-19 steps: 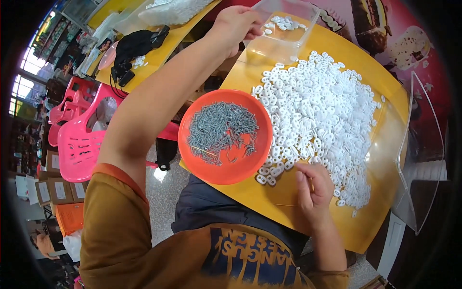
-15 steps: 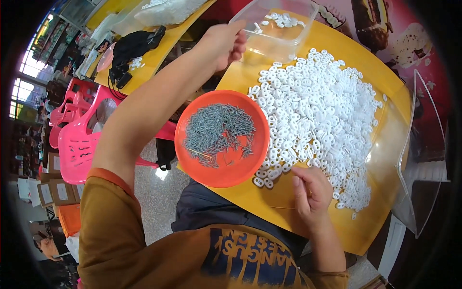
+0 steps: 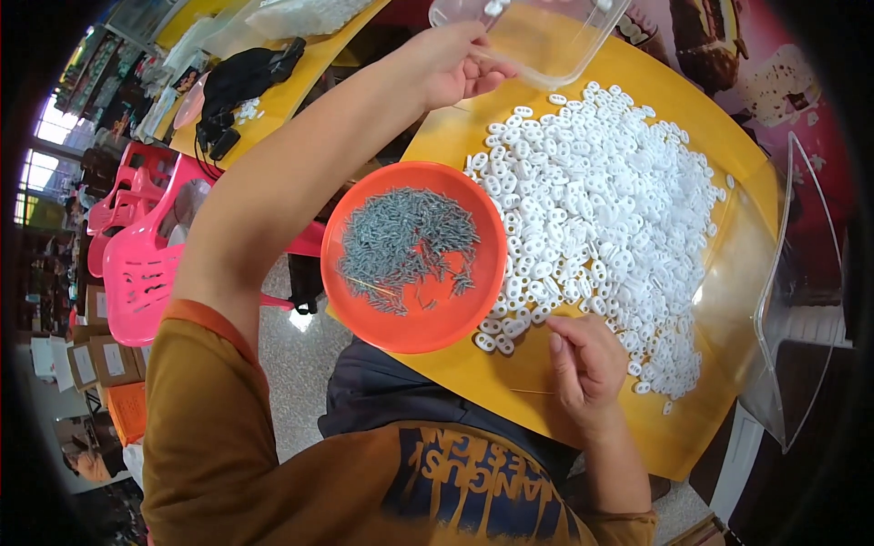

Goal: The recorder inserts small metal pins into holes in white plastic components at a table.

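My left hand reaches to the far edge of the table, its curled fingers gripping the near left corner of a clear plastic container. A few white pieces show inside it near the top of the picture, where the container is cut off. My right hand rests low at the near side, thumb and forefinger pinched together beside the heap of small white oval two-holed pieces. Anything between those fingertips is hidden. Left of the heap stands an orange-red bowl of small grey screws.
The yellow table bears the heap and bowl. A transparent curved plastic piece stands at the right. Pink plastic chairs are on the left. A second yellow table holds a black cloth item.
My left hand has moved a little up and right with the container, which looks tilted; its white pieces have shifted toward the far side. My right hand has hardly moved.
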A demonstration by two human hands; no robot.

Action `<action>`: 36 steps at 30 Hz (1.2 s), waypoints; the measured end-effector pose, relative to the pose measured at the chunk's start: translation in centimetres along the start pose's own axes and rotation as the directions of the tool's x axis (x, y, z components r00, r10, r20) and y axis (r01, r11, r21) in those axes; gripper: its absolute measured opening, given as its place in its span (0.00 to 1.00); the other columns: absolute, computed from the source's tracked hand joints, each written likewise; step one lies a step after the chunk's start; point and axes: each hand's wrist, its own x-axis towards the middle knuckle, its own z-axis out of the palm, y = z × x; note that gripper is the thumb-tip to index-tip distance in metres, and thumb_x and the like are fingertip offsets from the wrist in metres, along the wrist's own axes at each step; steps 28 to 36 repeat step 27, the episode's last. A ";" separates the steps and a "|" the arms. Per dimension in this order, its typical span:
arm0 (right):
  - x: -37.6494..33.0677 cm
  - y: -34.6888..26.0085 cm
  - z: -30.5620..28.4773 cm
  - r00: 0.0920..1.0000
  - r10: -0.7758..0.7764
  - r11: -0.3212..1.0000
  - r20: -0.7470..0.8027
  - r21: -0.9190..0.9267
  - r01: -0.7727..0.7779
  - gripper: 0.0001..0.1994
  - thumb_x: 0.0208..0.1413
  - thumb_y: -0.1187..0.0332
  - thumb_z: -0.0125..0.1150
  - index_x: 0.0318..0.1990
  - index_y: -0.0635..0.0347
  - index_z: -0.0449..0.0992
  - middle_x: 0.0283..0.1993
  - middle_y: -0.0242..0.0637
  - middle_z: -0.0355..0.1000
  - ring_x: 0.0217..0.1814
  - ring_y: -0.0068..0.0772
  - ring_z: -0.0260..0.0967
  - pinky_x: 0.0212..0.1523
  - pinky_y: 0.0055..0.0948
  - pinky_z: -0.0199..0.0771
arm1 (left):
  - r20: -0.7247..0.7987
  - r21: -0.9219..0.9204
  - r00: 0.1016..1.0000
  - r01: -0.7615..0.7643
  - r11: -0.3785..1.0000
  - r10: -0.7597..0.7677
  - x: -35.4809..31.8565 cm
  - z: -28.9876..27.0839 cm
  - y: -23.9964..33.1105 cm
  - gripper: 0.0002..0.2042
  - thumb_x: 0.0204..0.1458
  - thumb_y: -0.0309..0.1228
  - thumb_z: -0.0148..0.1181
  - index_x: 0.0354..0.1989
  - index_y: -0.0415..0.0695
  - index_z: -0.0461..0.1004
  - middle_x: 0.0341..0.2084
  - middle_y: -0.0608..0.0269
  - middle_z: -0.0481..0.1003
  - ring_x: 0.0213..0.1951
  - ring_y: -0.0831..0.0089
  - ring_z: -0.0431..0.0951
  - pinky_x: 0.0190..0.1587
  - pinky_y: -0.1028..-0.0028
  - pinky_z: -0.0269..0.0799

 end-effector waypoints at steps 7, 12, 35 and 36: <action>0.0 -0.3 0.0 1.000 0.011 1.000 0.010 0.001 -0.011 0.10 0.40 0.81 0.57 0.33 0.62 0.72 0.21 0.35 0.66 0.18 0.32 0.60 0.20 0.27 0.57 | 0.152 -0.076 0.988 0.031 0.997 -0.019 -8.9 2.2 1.1 0.12 0.52 0.32 0.41 0.32 0.33 0.68 0.28 0.50 0.74 0.22 0.77 0.74 0.24 0.82 0.72; -0.2 -0.3 0.2 0.999 0.007 1.000 0.050 0.005 -0.007 0.08 0.42 0.81 0.55 0.33 0.65 0.72 0.19 0.35 0.62 0.17 0.27 0.56 0.19 0.22 0.54 | 0.232 -0.049 0.953 0.212 0.976 -0.195 -14.4 2.5 -0.5 0.12 0.50 0.32 0.41 0.29 0.34 0.66 0.26 0.52 0.73 0.25 0.74 0.74 0.25 0.78 0.70; 0.2 -0.5 0.4 0.949 0.213 0.968 0.234 -0.178 -0.174 0.18 0.43 0.69 0.56 0.45 0.58 0.69 0.42 0.46 0.65 0.42 0.43 0.65 0.36 0.36 0.66 | 0.203 0.144 0.906 0.349 0.926 -0.373 -20.4 3.7 -1.3 0.24 0.51 0.35 0.40 0.57 0.41 0.50 0.30 0.46 0.73 0.16 0.65 0.72 0.19 0.75 0.69; 0.2 -0.5 0.4 0.949 0.213 0.968 0.234 -0.178 -0.174 0.18 0.43 0.69 0.56 0.45 0.58 0.69 0.42 0.46 0.65 0.42 0.43 0.65 0.36 0.36 0.66 | 0.203 0.144 0.906 0.349 0.926 -0.373 -20.4 3.7 -1.3 0.24 0.51 0.35 0.40 0.57 0.41 0.50 0.30 0.46 0.73 0.16 0.65 0.72 0.19 0.75 0.69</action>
